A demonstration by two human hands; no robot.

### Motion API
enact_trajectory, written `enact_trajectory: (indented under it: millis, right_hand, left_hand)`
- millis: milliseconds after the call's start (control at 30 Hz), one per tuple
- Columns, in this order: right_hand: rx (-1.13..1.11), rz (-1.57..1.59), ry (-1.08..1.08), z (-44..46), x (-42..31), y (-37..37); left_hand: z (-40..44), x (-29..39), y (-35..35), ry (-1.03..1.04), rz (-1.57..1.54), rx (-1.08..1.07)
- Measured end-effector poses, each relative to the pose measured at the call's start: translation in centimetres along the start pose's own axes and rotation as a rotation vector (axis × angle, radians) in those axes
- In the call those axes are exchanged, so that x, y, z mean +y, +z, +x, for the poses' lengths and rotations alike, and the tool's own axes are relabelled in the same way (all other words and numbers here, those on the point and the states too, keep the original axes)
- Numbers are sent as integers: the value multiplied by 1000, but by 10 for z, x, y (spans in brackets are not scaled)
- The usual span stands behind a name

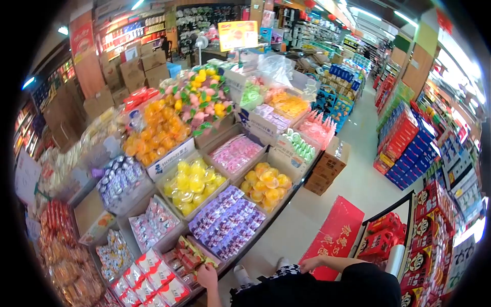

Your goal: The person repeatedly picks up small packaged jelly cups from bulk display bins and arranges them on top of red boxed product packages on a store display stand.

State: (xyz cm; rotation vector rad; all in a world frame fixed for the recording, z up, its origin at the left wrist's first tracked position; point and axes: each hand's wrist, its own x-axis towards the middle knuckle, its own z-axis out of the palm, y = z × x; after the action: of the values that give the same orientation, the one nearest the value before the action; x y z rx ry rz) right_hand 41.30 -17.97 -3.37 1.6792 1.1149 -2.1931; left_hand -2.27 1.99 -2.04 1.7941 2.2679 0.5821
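My left hand (207,276) is at the near edge of the candy display, its fingers closed at the end of a gold packet (197,251) in a box of red and gold packets (185,260). Low in the view, my right hand (310,264) is beside dark patterned cloth (280,271), next to a red sheet with gold characters (335,230); its fingers are curled and what they hold is hidden. Purple packets (227,222) lie just beyond my left hand, and white and red packets (151,281) are to its left.
Bins of yellow cups (192,185), orange cups (266,185) and pink sweets (236,153) fill the display. Brown cartons (327,166) stand at its right end. Across the aisle floor (353,169) are stacked blue and red boxes (409,148). My shoes (242,273) are below.
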Motion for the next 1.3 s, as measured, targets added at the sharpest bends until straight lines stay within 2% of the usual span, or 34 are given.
enact_trajectory:
  millis: [67, 133, 267, 300, 367, 400, 433, 467, 500, 533, 567, 600, 633, 667, 733, 833, 867, 933, 1000, 1033, 1067, 1133, 1200, 1300]
  right_hand:
    - [-6, 57, -61, -10, 28, -1]
    - [26, 191, -35, -19, 64, 8]
    - [173, 281, -157, -47, 99, -18]
    - [237, 164, -112, -46, 108, -33]
    - [346, -66, 9, -52, 141, -48]
    - [514, -160, -4, -51, 154, -57]
    - [676, -251, -16, -48, 172, -61]
    - [834, -333, -39, -35, 182, -65]
    - [848, -175, -46, -28, 182, -75]
    - [890, 17, -49, -21, 187, -76]
    - [963, 43, -112, 7, 205, -80]
    - [966, 181, -117, -26, 169, -72]
    - [856, 279, -113, -15, 165, -78]
    - [840, 381, -196, -12, 157, -77]
    - [752, 474, -353, -7, 143, -77]
    - [615, 579, -368, -24, 142, -90]
    - [571, 606, -363, -29, 147, -99]
    - [688, 668, -322, -33, 161, -118]
    - [817, 707, -267, -46, 180, -141]
    - [825, 849, -285, -49, 179, -154]
    - [843, 846, -179, -62, 183, -171]
    - [906, 968, -193, -64, 196, -194]
    - [881, 982, -176, -87, 174, -227]
    - [794, 751, -261, -87, 172, -288]
  left_hand:
    - [-5, -3, -2, -2, 13, 4]
    - [-15, -8, -7, -22, -12, 16]
    - [-18, 33, -22, 26, -87, 275]
    - [-17, 42, -18, 55, -61, 343]
    - [-43, 107, -28, 93, -174, 390]
    - [-52, 143, -27, 115, -234, 422]
    - [-66, 168, -8, 103, -298, 303]
    - [-75, 202, 6, 180, -414, 225]
    - [-87, 238, 11, 235, -449, 84]
    - [-104, 284, 8, 425, -534, 95]
    - [-117, 312, 16, 493, -576, -55]
    - [-132, 343, 18, 513, -674, -181]
    - [-144, 371, 15, 586, -696, -276]
    - [-154, 389, 26, 665, -746, -345]
    - [-166, 411, 40, 766, -598, -539]
    - [-174, 435, 65, 777, -620, -673]
    - [-172, 444, 74, 765, -606, -701]
    - [-168, 462, 95, 734, -591, -757]
    - [-158, 485, 119, 788, -586, -715]
    - [-150, 500, 129, 797, -611, -689]
    - [-144, 520, 138, 801, -651, -658]
    - [-135, 549, 160, 830, -664, -600]
    - [-110, 591, 140, 791, -667, -599]
    - [-80, 623, 154, 740, -782, -596]
